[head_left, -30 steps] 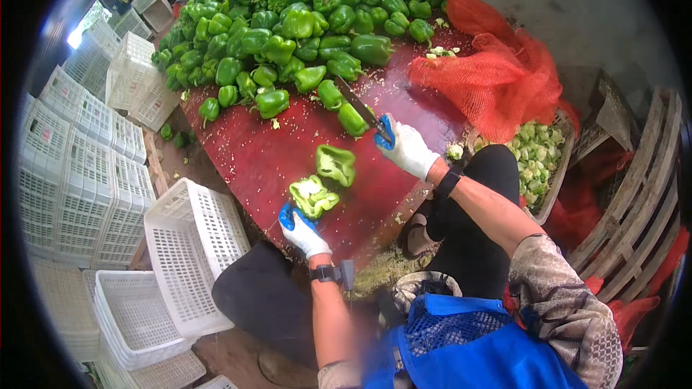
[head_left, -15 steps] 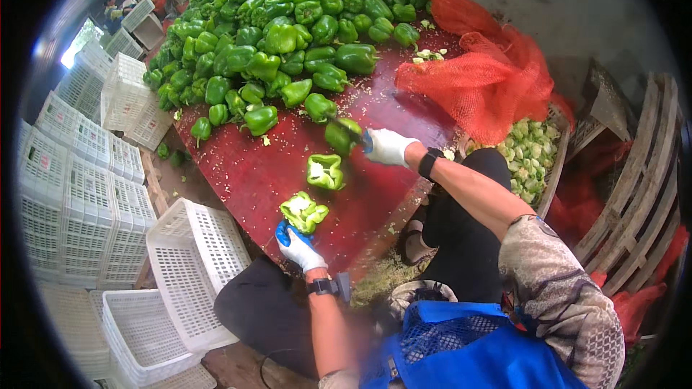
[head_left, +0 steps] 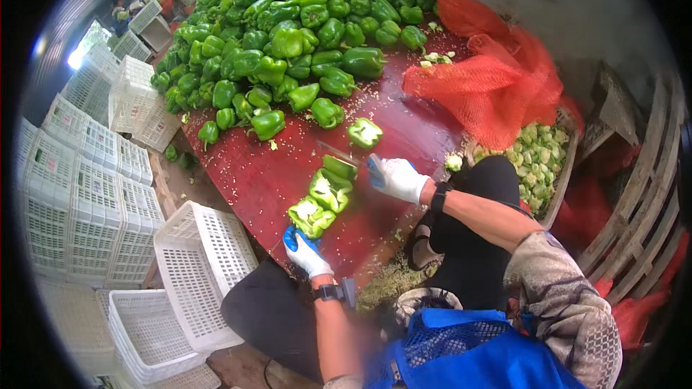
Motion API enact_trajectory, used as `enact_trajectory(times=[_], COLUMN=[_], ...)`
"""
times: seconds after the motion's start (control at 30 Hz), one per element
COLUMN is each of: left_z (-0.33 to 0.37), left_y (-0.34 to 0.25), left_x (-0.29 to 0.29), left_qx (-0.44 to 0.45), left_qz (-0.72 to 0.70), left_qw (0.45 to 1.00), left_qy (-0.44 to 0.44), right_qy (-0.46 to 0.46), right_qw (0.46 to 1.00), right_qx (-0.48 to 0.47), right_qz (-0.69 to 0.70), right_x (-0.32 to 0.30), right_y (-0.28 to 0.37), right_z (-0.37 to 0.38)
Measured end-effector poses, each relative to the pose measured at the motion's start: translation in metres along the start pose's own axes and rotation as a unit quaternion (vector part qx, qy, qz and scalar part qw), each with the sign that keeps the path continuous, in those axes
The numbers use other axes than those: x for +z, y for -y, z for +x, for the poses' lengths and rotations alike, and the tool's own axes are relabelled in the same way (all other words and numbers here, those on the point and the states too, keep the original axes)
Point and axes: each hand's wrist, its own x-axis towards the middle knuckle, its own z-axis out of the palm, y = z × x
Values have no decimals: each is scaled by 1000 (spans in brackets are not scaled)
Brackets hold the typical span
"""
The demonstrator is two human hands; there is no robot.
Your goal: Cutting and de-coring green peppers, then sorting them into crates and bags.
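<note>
My left hand [head_left: 306,252], in a white and blue glove, grips the near end of a cut green pepper piece [head_left: 311,216] at the front edge of the dark red table [head_left: 245,173]. Two more cut pepper pieces [head_left: 333,184] lie in a row just beyond it. My right hand [head_left: 396,176], also gloved, is closed on a knife [head_left: 339,153] whose thin blade points left over the farthest piece. A halved pepper [head_left: 365,132] lies a little beyond the blade. A big heap of whole green peppers [head_left: 288,36] covers the far half of the table.
Red mesh sacks [head_left: 490,79] lie at the table's right. Beside my right knee a crate of pale green pepper trimmings [head_left: 537,158] stands. White plastic crates [head_left: 194,266] are stacked along the left and near my left knee. Wooden pallets [head_left: 634,209] lean at the right.
My right hand has come back from the pepper heap toward me with the knife. The cut pieces now lie together in a row by my left hand, which has hardly moved.
</note>
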Motion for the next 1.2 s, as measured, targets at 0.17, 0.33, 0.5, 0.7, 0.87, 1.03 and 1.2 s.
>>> enact_trajectory(times=[0.17, 0.33, 0.5, 0.7, 0.87, 1.03, 1.2], left_z=[9, 12, 8, 1, 12, 6, 9], left_y=[5, 18, 13, 4, 12, 10, 15], left_x=[-12, -15, -13, -2, -17, -8, -17], left_qx=[73, 97, 53, 39, 89, 95, 99], left_qz=[8, 4, 33, -29, 44, 30, 59], left_qw=[997, 995, 998, 999, 995, 995, 993], left_qy=[-11, -11, -21, -1, -16, -2, -17], right_qy=[-106, -87, 54, 47, 48, -35, -73], right_qw=[990, 982, 969, 981, 985, 998, 992], right_qx=[81, 149, 234, 183, 160, 44, 99], right_qz=[44, 73, 55, -32, -54, 1, 39], right_x=[-39, -32, -25, 8, 11, -2, -68], right_y=[27, 14, 3, -18, 4, 6, -18], right_z=[83, 130, 148, 149, 134, 92, 139])
